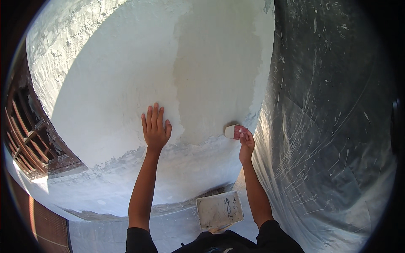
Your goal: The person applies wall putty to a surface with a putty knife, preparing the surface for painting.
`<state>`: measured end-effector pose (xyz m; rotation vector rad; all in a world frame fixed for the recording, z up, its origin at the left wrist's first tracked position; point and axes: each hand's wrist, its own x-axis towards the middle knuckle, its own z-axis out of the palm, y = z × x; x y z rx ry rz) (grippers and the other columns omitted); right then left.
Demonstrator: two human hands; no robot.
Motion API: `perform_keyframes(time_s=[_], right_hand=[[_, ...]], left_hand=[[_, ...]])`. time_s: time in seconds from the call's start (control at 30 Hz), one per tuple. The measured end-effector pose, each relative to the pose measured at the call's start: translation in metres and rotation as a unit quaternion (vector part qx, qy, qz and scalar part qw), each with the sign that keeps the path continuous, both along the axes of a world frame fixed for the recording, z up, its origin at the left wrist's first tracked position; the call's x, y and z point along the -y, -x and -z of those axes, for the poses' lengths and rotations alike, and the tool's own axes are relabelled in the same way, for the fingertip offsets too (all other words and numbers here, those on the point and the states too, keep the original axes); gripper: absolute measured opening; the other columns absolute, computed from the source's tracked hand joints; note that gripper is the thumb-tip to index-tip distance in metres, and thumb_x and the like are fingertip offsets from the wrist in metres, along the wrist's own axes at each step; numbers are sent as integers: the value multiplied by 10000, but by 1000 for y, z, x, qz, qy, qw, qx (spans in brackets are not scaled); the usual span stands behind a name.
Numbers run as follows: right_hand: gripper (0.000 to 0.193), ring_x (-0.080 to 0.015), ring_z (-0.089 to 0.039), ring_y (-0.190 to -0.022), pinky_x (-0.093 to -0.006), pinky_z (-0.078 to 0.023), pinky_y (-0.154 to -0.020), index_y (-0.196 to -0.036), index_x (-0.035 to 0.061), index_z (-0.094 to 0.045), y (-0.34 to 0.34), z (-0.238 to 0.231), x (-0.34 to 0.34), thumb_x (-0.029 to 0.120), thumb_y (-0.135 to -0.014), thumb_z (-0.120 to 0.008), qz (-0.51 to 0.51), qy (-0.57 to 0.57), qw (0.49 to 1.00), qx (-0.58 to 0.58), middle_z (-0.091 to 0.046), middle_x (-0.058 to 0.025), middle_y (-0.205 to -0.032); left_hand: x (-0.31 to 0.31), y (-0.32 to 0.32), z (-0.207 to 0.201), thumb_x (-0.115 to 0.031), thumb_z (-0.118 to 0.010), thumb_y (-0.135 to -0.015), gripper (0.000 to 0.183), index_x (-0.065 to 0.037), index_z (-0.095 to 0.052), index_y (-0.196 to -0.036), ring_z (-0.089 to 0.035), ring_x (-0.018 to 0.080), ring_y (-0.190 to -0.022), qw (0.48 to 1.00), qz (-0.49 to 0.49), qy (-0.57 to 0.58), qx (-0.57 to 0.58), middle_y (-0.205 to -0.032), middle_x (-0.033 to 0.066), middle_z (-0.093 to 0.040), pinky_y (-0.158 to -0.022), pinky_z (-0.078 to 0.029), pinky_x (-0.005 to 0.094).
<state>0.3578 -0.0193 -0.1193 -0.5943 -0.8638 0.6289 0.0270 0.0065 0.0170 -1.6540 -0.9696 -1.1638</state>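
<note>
Left hand (155, 134): set against the wall (105, 109), 9 o'clock of view centre. Fingers slightly spread, pointing to 12; thumb out toward 1. Grips nothing. Forearm nearly straight, rising from the lower edge toward 12.

Right hand (247, 145): 4 o'clock of centre, well apart from the left. Pinching the tool by its red end, thumb on the near face; far fingers partly hidden. Forearm climbs toward 11, wrist near the sheet.

Tool (235, 131): just off centre at 3 o'clock, before the lower wall, near its right edge. Long axis runs roughly 9 to 3; pale end points to 9, red end to 3, into the hand. Small, blocky, corners rounded on the pale end; red part streaked with white. Dark shadow on the wall just beside it, toward 11. Contact with the wall: cannot tell.

Around: grey damp-looking patch (217, 76) on the wall toward 12; stained tray (219, 211) near 6; brown window (36, 135) at 9; clear plastic sheet (325, 126), white-splashed, at 3.
</note>
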Motion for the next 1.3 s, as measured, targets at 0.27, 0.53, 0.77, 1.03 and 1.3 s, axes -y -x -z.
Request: perform_keyframes(time_s=[0.27,0.53,0.77,1.03,1.3], right_hand=[[270,-40,-548,-848,-196,-392,-686,-1199,39,-582,0,2,-13,91,-936,-610,71,50,996,11,-643,18,-1028],[281,-77,-568,-937,-227,-431,-819,-1204,6,-569,28,8,4,73,-934,-609,-9,39,999,33,-642,-27,-1080],[318,-49,-542,-869,-202,-381,-720,-1229,32,-560,11,-9,-13,128,-934,-627,45,45,994,-86,-636,33,-1078],[329,-81,-553,-920,-229,-412,-773,-1233,19,-565,17,-24,4,127,-929,-633,8,-10,1000,0,-640,-9,-1075],[282,-47,-490,-883,-351,-297,-802,-1185,198,-577,-13,-20,-13,273,-918,-627,126,73,968,-207,-605,93,-1007]], left_hand=[[1,0,0,-187,-539,-872,454,-50,-541,-1305,-394,287,-1368,1000,-3,-1,8,-1434,114,-478,-1142,-249,477],[0,4,0,-185,-530,-883,469,-27,-503,-1323,-365,309,-1382,1000,-5,-1,-1,-1456,135,-439,-1144,-230,499],[0,3,2,-191,-521,-893,465,-36,-499,-1331,-366,305,-1382,1000,2,3,-3,-1452,129,-443,-1146,-230,498],[0,3,2,-176,-532,-882,469,-37,-499,-1329,-366,304,-1382,1000,0,0,2,-1453,126,-443,-1147,-230,497],[2,-2,0,-174,-533,-869,444,-60,-555,-1297,-392,269,-1371,1000,3,-8,17,-1434,99,-482,-1148,-246,466]])
